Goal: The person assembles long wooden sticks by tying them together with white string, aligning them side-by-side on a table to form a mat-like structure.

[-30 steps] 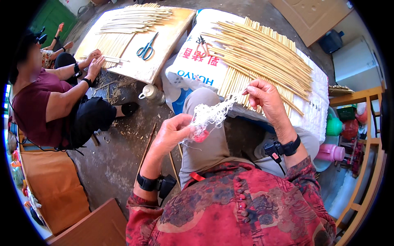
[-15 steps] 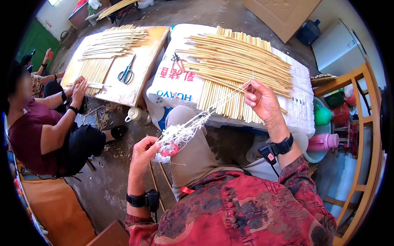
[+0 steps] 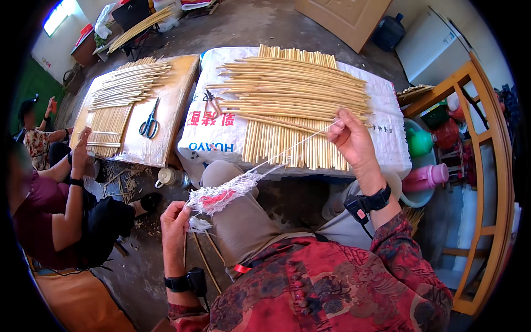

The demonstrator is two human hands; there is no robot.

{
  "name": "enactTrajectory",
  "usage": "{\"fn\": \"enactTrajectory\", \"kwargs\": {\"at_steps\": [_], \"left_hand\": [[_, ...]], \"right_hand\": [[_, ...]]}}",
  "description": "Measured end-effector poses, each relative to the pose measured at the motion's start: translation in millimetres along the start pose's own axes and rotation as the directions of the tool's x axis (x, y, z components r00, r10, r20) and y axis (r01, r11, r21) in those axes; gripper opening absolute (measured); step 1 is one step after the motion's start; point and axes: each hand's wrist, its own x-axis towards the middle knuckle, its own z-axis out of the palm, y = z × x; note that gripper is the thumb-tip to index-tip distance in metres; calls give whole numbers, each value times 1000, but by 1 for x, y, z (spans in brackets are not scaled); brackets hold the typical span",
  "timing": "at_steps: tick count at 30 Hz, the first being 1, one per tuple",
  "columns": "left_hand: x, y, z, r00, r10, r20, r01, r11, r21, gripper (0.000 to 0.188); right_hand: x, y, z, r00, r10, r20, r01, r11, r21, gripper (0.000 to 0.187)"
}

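Note:
A tangled hank of white string (image 3: 235, 187) with a red patch in its middle hangs above my left knee. My left hand (image 3: 176, 221) is closed in a pinch on its near end, and a small white tuft dangles below the fingers. My right hand (image 3: 354, 141) pinches the far end of a few strands, drawn out in a nearly straight line toward the upper right. It hovers over the near right edge of the pile of thin peeled sticks (image 3: 298, 91), which lies in crosswise layers on the white sack-covered table (image 3: 207, 130).
A small brownish metal tool (image 3: 213, 103) lies left of the sticks. On the board-topped table to the left are more sticks (image 3: 124, 91) and dark-handled scissors (image 3: 149, 126). Another person (image 3: 52, 207) sits there. A lidded jar (image 3: 172, 178), wooden frame (image 3: 481, 182) and pink jug (image 3: 426, 178) stand nearby.
My hands have moved slightly apart, my left one going left and down, and the hank is stretched straighter with its red patch more exposed. The other person has raised a hand off the sticks.

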Motion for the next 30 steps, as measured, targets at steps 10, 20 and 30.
{"fn": "enactTrajectory", "kwargs": {"at_steps": [10,20,30], "left_hand": [[9,-4,-20,988,135,80,-156,909,387,4],[54,24,-73,974,173,-148,-141,969,204,12],[126,93,-105,891,341,-299,-350,936,27,10]], "right_hand": [[-11,-66,-59,945,-244,-218,208,963,-174,19],[-42,-177,-171,685,-627,-370,470,769,-432,27],[-92,-223,-237,655,-662,-365,412,717,-562,32]]}}
